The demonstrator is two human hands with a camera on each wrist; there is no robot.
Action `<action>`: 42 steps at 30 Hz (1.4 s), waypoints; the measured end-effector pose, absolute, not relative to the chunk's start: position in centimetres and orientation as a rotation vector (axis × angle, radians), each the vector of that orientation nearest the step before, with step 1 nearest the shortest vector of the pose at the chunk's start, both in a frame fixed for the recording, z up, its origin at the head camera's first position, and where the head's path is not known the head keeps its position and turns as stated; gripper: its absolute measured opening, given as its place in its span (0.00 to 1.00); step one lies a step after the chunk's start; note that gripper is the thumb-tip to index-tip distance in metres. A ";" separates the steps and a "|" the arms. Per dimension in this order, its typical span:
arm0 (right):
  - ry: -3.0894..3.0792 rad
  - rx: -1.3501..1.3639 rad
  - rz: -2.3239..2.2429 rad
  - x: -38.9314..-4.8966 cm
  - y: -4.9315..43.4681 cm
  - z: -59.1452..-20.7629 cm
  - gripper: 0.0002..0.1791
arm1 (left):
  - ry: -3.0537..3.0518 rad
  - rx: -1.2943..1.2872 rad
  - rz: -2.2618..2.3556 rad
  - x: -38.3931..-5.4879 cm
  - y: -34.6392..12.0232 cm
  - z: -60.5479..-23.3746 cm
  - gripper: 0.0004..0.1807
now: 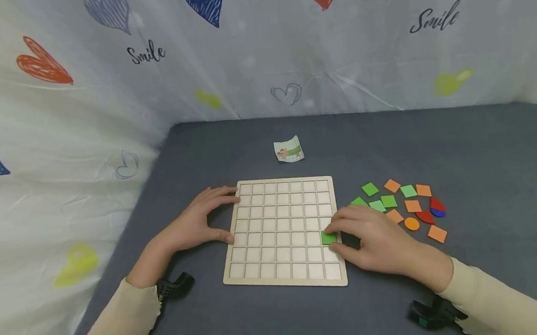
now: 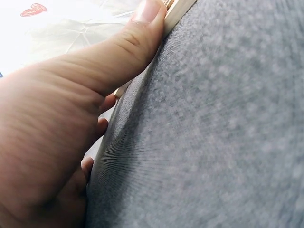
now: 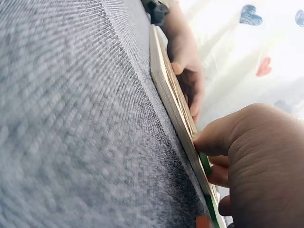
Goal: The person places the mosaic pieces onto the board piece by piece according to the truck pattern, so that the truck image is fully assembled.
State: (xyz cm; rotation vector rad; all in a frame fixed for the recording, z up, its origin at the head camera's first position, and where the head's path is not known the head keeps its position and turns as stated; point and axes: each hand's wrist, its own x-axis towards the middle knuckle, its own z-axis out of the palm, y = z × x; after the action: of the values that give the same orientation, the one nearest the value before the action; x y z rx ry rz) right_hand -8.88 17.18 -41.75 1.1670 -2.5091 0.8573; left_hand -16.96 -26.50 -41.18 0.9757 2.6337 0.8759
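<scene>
A pale wooden board [image 1: 285,283] with a grid of square recesses lies on the dark table. My left hand [image 1: 193,221] rests at its left side, fingers stretched out, with fingertips and thumb against the edge. In the left wrist view the thumb [image 2: 135,40] presses on the board's rim. Over the right side of the grid, my right hand [image 1: 376,238] pinches a green square tile [image 1: 328,237] between thumb and fingers. The right wrist view has this green tile [image 3: 205,163] tilted close over the board, partly hidden by the fingers.
Right of the board lie loose green tiles [image 1: 388,201], orange square tiles [image 1: 437,234], an orange round piece [image 1: 412,224], and red [image 1: 425,217] and blue [image 1: 438,212] curved pieces. Behind the board is a small picture card [image 1: 289,150]. A printed curtain [image 1: 243,51] hangs behind the table.
</scene>
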 end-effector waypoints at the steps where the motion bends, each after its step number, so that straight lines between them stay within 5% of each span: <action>1: -2.503 1.171 0.857 -8.9 17.2 -41.8 0.13 | 2.636 0.969 0.874 -17.0 -26.5 -41.2 0.54; 42: -2.648 0.909 0.688 -10.4 19.6 -41.7 0.10 | 2.597 0.926 0.889 -16.6 -26.4 -41.0 0.53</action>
State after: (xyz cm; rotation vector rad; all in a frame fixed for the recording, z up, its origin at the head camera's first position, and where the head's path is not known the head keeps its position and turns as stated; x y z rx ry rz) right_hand -10.40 19.62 -41.73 0.9092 -2.6485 0.6879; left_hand -16.58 -26.45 -41.00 0.9256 2.5970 0.8888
